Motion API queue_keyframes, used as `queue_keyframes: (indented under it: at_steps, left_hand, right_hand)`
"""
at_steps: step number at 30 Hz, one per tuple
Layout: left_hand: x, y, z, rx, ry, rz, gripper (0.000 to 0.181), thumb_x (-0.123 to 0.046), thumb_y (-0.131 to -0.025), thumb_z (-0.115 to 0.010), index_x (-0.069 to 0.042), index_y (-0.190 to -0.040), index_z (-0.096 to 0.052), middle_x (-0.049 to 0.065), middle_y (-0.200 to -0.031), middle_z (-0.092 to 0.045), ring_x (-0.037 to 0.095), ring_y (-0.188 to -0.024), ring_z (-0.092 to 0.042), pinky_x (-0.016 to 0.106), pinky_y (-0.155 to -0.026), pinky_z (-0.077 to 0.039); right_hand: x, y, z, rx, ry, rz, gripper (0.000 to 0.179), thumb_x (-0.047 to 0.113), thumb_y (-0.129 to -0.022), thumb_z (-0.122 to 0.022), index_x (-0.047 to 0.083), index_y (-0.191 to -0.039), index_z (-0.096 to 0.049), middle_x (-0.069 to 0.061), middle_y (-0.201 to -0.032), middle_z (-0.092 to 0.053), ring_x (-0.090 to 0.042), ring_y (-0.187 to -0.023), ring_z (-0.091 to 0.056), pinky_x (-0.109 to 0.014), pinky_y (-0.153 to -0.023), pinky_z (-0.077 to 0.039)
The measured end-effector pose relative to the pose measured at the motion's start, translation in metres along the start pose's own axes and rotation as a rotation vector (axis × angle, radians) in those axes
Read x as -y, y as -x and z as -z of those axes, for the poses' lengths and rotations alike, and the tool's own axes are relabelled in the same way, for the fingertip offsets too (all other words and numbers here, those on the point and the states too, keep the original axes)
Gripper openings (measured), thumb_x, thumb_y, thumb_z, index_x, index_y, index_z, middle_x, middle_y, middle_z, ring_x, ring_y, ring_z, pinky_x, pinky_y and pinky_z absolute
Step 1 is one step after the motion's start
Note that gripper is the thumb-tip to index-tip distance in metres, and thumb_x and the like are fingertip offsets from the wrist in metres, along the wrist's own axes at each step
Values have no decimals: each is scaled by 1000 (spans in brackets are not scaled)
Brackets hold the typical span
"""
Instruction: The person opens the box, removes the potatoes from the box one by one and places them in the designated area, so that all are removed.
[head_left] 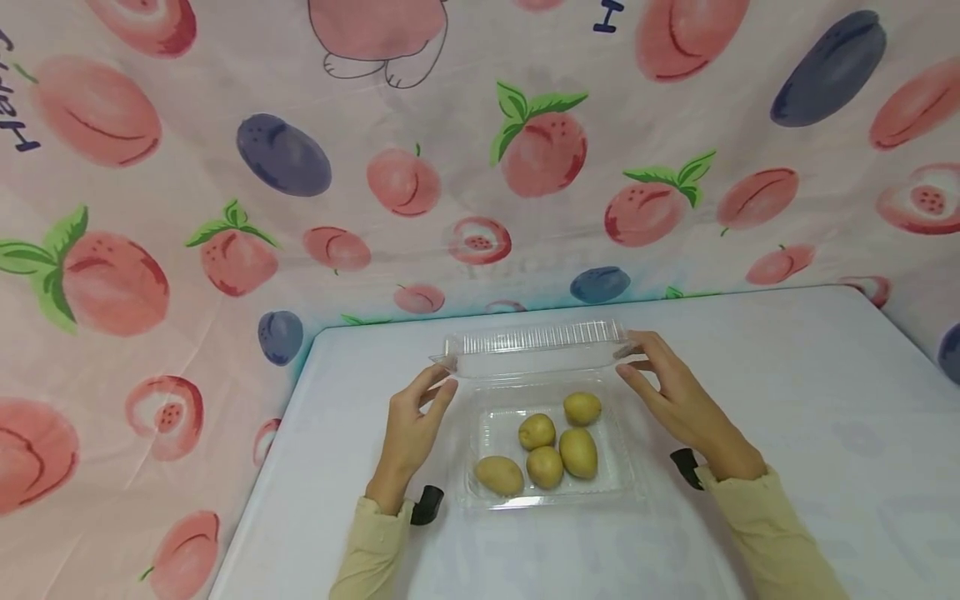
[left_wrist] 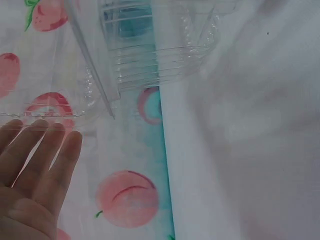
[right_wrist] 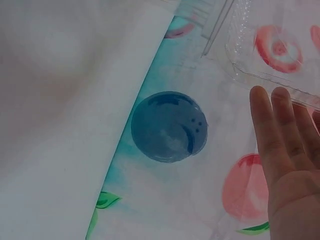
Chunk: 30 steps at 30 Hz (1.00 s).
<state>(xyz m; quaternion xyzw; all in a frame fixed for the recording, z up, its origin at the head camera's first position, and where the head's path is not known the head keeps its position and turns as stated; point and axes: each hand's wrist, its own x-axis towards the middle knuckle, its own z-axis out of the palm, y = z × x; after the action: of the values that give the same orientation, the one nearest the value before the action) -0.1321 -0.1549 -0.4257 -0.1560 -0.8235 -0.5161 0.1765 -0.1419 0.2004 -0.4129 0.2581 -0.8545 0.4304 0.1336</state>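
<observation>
A clear plastic clamshell box (head_left: pixel 615 493) lies on the table with several small yellow potatoes (head_left: pixel 578 454) inside. Its ridged lid (head_left: pixel 536 337) stands raised along the far side. At the lid's left corner is my left hand (head_left: pixel 411 425), fingertips against or very near the plastic. My right hand (head_left: pixel 682 408) is at the opposite corner in the same way. Both wrist views show straight fingers at the clear lid's edge, the left hand (left_wrist: pixel 37 175) low at left and the right hand (right_wrist: pixel 292 150) at the right. Whether the thumbs press the lid is unclear.
The white table (head_left: pixel 810 375) reaches back to a pink cloth (head_left: pixel 450 108) printed with peaches and blue fruit. That cloth also hangs at the left side. A black strap piece (head_left: pixel 427 505) sits at the left wrist, another (head_left: pixel 687 468) at the right.
</observation>
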Motion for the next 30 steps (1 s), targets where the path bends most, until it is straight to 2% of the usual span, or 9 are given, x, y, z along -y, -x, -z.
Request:
queue_keyframes:
  at_steps: [3,6,10,12,14,19,23,27,30]
  left_hand:
    - [4,-1,-2,18,27,9,35,-19,-97,-66,-5,-129,-63,10,-130,-66,26,-121,-62,38,-96,-56]
    - [8,-1,-4,31,44,44,39,-17,-96,-68,-5,-133,-60,10,-132,-65,25,-122,-62,37,-94,-56]
    - [11,-1,-8,28,46,117,42,-13,-95,-68,-8,-136,-59,10,-132,-65,25,-121,-62,44,-92,-57]
    - [10,-1,-9,28,52,152,43,-9,-95,-67,-7,-137,-58,13,-132,-64,29,-121,-62,49,-90,-57]
    - [4,-1,-9,33,67,173,44,-5,-95,-66,-4,-138,-56,17,-132,-63,33,-121,-62,51,-89,-57]
    - [-8,-2,-7,78,153,213,49,5,-94,-61,2,-142,-49,25,-134,-59,43,-119,-60,46,-85,-59]
    - [6,-2,-11,93,233,241,54,9,-94,-59,-1,-145,-46,26,-134,-58,45,-117,-60,38,-79,-62]
    - [26,2,-17,103,265,253,61,7,-93,-63,-8,-149,-43,28,-133,-58,43,-113,-63,32,-75,-62]
    - [33,4,-18,118,285,270,63,4,-94,-64,-12,-150,-42,27,-131,-60,41,-109,-65,29,-76,-61]
  right_hand:
    - [-3,-2,-2,17,-3,-28,41,9,-103,-54,4,-142,-42,-11,-132,-52,-26,-118,-55,-14,-101,-43]
    - [-6,-4,-4,23,-21,-60,48,11,-102,-55,4,-146,-36,-13,-135,-51,-27,-120,-54,-13,-100,-43]
    - [-10,-5,-8,45,-69,-106,63,12,-102,-57,8,-154,-22,-18,-136,-50,-33,-121,-53,-9,-97,-42]
    - [-13,-5,-10,63,-91,-122,67,13,-101,-58,10,-155,-17,-20,-137,-49,-35,-121,-53,-8,-96,-42]
    - [-17,-6,-12,80,-107,-119,69,11,-101,-58,9,-155,-16,-21,-137,-47,-36,-122,-52,-14,-98,-46]
    - [-24,-6,-18,94,-94,-74,77,4,-96,-64,5,-155,-15,-21,-136,-48,-37,-121,-53,-45,-96,-51]
    - [-28,-7,-21,88,-92,-51,83,0,-92,-68,2,-154,-14,-21,-135,-47,-37,-120,-54,-54,-94,-50]
    - [-31,-6,-24,85,-97,-44,84,-4,-90,-69,-1,-154,-14,-24,-135,-46,-40,-119,-54,-56,-93,-50]
    - [-32,-6,-26,87,-89,-44,82,-6,-90,-68,-5,-152,-15,-27,-134,-47,-42,-117,-55,-58,-93,-50]
